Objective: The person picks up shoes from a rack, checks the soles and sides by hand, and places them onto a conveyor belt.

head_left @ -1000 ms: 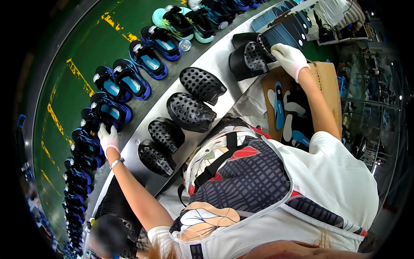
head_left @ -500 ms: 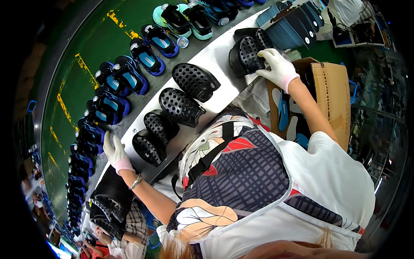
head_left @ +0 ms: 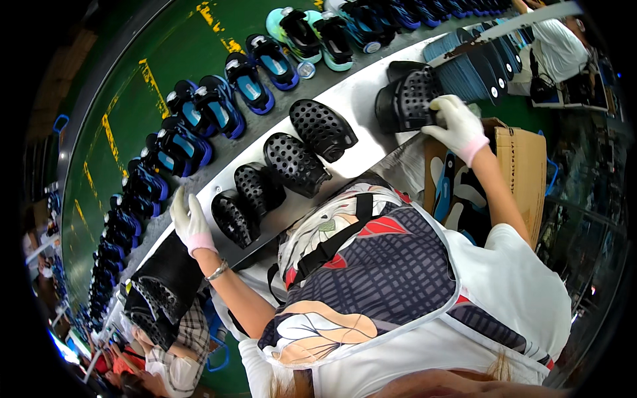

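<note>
Leftmost, the gloved left hand (head_left: 190, 224) hangs released, fingers spread, gripping nothing, just beside the nearest of four black perforated clog uppers (head_left: 233, 217) lined along the grey bench (head_left: 361, 99). Each upper's long axis runs from about ten o'clock to four o'clock. Over at two o'clock, the gloved right hand (head_left: 458, 126) grasps the stacked black perforated uppers (head_left: 408, 99), their holed top facing the person. Blue insoles (head_left: 474, 66) are fanned just beyond, a cardboard box (head_left: 524, 166) below.
</note>
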Tool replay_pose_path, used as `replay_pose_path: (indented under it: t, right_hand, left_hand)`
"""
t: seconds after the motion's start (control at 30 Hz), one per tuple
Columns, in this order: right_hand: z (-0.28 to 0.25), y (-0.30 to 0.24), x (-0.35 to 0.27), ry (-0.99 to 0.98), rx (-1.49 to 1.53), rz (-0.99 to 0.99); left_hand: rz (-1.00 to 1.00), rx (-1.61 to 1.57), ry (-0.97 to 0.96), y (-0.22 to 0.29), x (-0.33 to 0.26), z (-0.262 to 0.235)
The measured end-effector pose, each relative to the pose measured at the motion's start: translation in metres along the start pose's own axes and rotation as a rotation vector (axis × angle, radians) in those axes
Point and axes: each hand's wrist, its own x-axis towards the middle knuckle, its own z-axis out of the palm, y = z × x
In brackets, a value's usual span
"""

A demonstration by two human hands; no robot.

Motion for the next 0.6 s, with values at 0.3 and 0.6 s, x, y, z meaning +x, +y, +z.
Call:
replay_pose_path:
  t: [0.3, 0.6]
  right_hand:
    - [-0.011, -0.16, 0.053, 0.001, 0.239, -0.669]
    - [0.063, -0.331, 0.08, -0.581, 0.52, -0.721]
  left_hand:
    - [-0.007, -0.888, -0.361, 0.106, -0.003, -0.027]
    - [-0.325, -1.643, -0.178, 0.05, 0.003, -0.038]
